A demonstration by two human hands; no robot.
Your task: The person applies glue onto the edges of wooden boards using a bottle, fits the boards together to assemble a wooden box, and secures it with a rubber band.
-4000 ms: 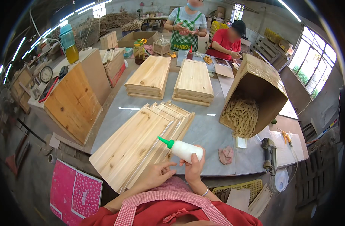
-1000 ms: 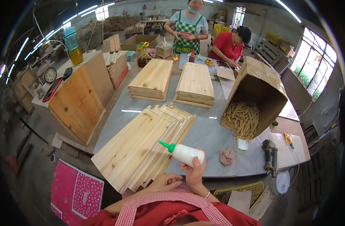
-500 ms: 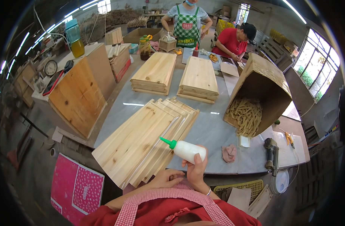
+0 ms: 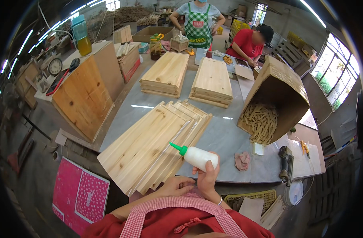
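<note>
My right hand grips a white squeeze bottle with a green nozzle. The bottle leans left, its tip over the fanned stack of pale wooden boards on the table before me. White glue lines run along the boards' stepped edges. Close beside my right wrist, my left hand rests near my apron with its fingers curled in, nothing visible in them; it touches no board that I can see.
Two neat board stacks stand farther back. To the right, a tipped carton spills thin wooden strips. A pink cloth and a nail gun lie near the front edge. Two people work beyond the table.
The whole view has shifted slightly. My right hand still holds the bottle over the boards, and my left hand stays curled beside it. The standing person's arm has moved inward.
</note>
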